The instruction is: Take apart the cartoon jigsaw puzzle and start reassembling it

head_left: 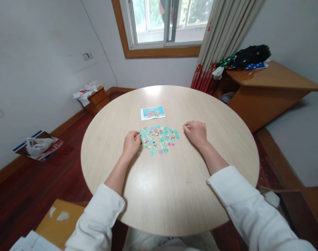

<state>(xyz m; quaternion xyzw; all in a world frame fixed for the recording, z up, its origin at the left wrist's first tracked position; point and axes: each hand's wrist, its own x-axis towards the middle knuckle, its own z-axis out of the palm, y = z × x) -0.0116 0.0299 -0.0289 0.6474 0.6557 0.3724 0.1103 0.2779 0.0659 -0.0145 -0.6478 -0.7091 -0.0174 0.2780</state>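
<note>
A loose heap of small teal and pink puzzle pieces (pixel 159 138) lies in the middle of the round light-wood table (pixel 174 195). Behind the heap rests a small picture card (pixel 153 112) with a blue cartoon scene. My left hand (pixel 132 142) sits at the heap's left edge, fingers curled down onto the pieces there. My right hand (pixel 196 132) rests just right of the heap, fingers curled in a pinch; what is in them is too small to name. Both arms wear white sleeves.
A wooden desk (pixel 268 87) with dark clothes on it stands at the right under a curtain. A cardboard box (pixel 59 223) sits near my left knee. A plastic bag on flat packaging (pixel 39 145) and a small wooden cabinet (pixel 97 99) lie by the left wall.
</note>
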